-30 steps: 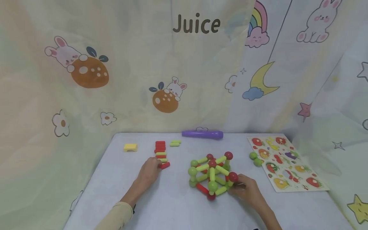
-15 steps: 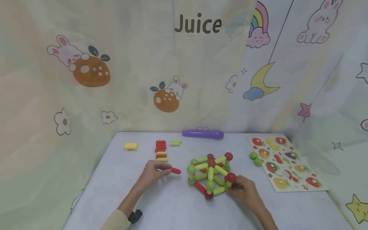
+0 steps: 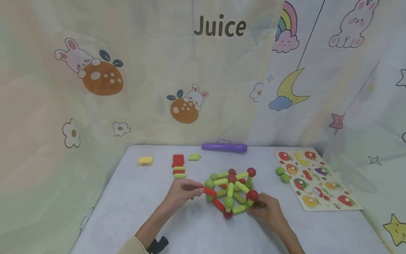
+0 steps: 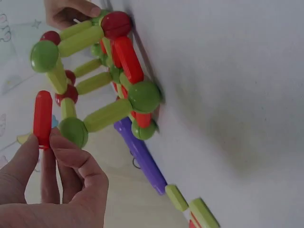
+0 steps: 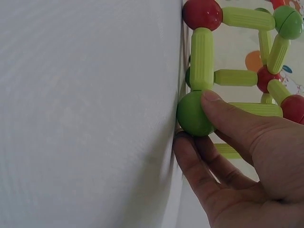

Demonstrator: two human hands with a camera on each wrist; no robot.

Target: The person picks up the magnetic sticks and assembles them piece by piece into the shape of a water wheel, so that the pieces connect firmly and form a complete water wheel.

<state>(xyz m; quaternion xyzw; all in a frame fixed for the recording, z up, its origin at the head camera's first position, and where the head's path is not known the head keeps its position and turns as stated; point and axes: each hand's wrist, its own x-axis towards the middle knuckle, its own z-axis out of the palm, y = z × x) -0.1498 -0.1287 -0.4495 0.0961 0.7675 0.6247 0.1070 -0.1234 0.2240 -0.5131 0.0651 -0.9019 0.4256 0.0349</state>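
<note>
In the lower middle of the head view, the left hand (image 3: 182,192) pinches a red rod (image 3: 209,192) between thumb and fingertips and holds its far end against the left side of the ball-and-rod frame (image 3: 231,190). A second ago this hand was at the row of spare rods (image 3: 179,165), further up and to the left, with a red rod at its fingertips; half a second ago the rod was already lifted and halfway across the table (image 3: 133,211). So the rod has travelled from the supply row to the frame. The left wrist view shows the rod (image 4: 42,118) gripped at its lower end, standing apart from a green ball (image 4: 73,131) of the frame just beside it, not joined to it as far as that view shows.

The right hand (image 3: 269,211), at the lower right of the frame, has hardly moved across the three moments. Its thumb and fingers curl round a green ball (image 5: 194,114) at a bottom corner, against the table, as the right wrist view shows.

Judged from this, the hand at the corner steadies the frame while the other brings a new piece to its left side; the piece seems at the point of attachment but not seated.

At the far edge of the table lie a purple stick (image 3: 224,147), a yellow block (image 3: 145,161), two loose green balls (image 3: 282,175) and a fruit puzzle board (image 3: 314,180).
</note>
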